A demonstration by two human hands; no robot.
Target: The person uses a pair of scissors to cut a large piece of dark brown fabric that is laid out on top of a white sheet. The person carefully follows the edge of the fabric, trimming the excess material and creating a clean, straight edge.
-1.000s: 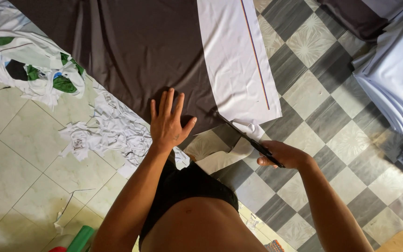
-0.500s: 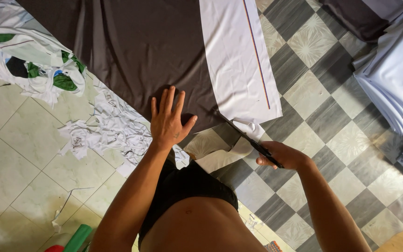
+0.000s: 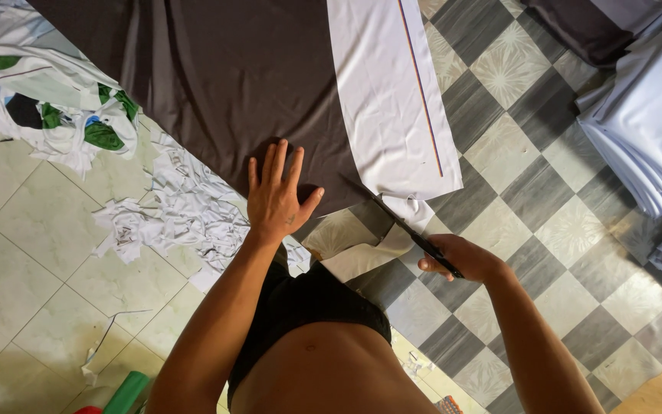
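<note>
Far left, top: heap of white cloth w/ green patches on pale floor tiles. Just right of it, a scatter of white fabric scraps runs along the near edge of the dark cloth. Bottom left corner: a green object, partly cut off by the frame, can't tell what.

Centre: big dark brown fabric spread flat on the floor, some soft folds. Left hand lies palm-down on its near edge, fingers straight & spread apart, pressing the cloth, gripping nothing.

Right of that: white fabric strip w/ thin coloured line lies over the dark cloth, its lower end ragged. Scissors sit at that lower end, dark blades pointing up-left toward the cloth edge. Right hand has fingers curled tight around the scissor handles; handles mostly hidden in the fist. A pale offcut lies just below the blades.

Right side: grey checkered tiles. Far right: stack of folded pale blue-white fabric, darker cloth at top edge.
</note>
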